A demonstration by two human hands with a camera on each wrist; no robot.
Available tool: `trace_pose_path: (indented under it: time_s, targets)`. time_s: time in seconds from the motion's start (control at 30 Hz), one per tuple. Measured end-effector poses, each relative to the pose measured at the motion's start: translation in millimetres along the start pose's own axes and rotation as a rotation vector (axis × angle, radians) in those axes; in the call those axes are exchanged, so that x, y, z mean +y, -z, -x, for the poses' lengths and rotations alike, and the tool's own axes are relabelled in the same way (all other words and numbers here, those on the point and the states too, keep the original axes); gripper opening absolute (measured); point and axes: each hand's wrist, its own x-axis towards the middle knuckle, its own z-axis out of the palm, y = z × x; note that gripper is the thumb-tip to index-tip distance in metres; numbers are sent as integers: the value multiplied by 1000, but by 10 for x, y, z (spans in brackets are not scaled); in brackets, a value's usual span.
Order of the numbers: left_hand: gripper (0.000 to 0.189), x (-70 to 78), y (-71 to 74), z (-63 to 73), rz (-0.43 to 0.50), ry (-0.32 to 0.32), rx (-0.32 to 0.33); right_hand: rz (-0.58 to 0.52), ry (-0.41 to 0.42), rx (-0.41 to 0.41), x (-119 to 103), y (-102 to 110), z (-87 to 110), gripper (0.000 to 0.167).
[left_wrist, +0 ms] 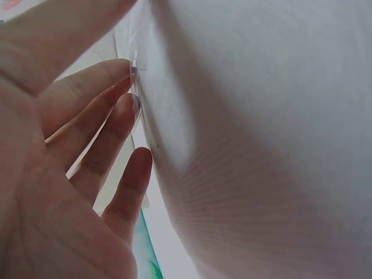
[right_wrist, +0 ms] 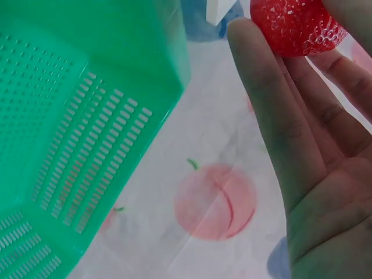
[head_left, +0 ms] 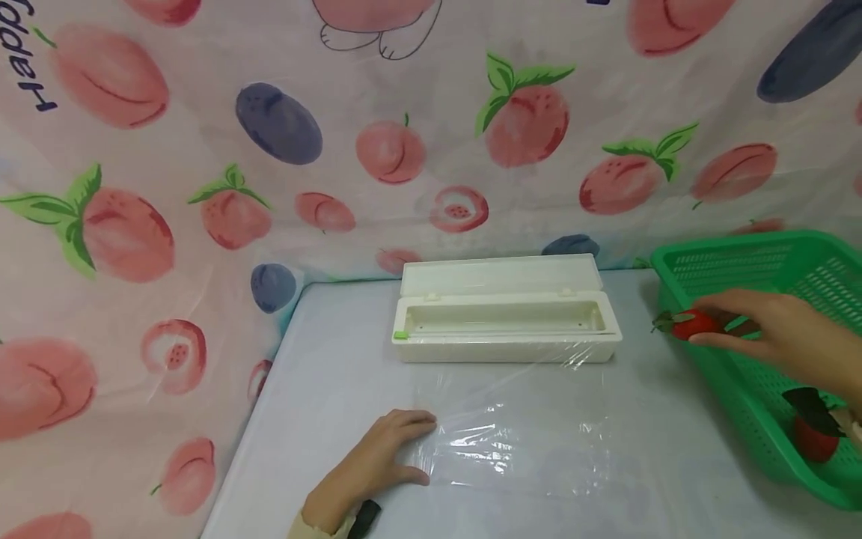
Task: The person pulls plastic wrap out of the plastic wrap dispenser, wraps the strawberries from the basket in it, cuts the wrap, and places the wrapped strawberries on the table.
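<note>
My right hand [head_left: 784, 337] pinches a red strawberry [head_left: 697, 325] with green leaves between thumb and fingers, over the near-left rim of the green basket [head_left: 723, 404]. In the right wrist view the strawberry [right_wrist: 296, 26] shows a shiny, dimpled skin at the fingertips. A sheet of clear plastic wrap [head_left: 512, 442] lies spread on the white table, running from the front of a white wrap dispenser box [head_left: 505, 352]. At its left edge rests my left hand [head_left: 384, 453], thumb and fingers apart. The left wrist view shows the fingertips [left_wrist: 125, 107] touching the film.
The dispenser's lid [head_left: 501, 277] stands raised at the back, and a small green piece [head_left: 400, 335] sits at its left end. Inside the basket lies another red item [head_left: 813, 442], partly covered by the right wrist. A fruit-print cloth [head_left: 404, 90] hangs behind the table [head_left: 323, 359].
</note>
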Motion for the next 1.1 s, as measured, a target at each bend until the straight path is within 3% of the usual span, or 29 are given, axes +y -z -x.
trace_pose_path:
  time_s: [0.27,0.53,0.8,1.1]
  targets:
    - [73,21,25,25,-8,0,5,-84,52,-24,-213,-106,-110,45]
    - [73,33,15,6,23,13,4,-132,174,-49,-478,-244,-183,41]
    - [72,32,4,-6,34,11,1,-209,161,-119,-711,-335,-237,36]
    - [73,8,-1,39,35,28,2,-286,224,-169,-975,-506,-293,38]
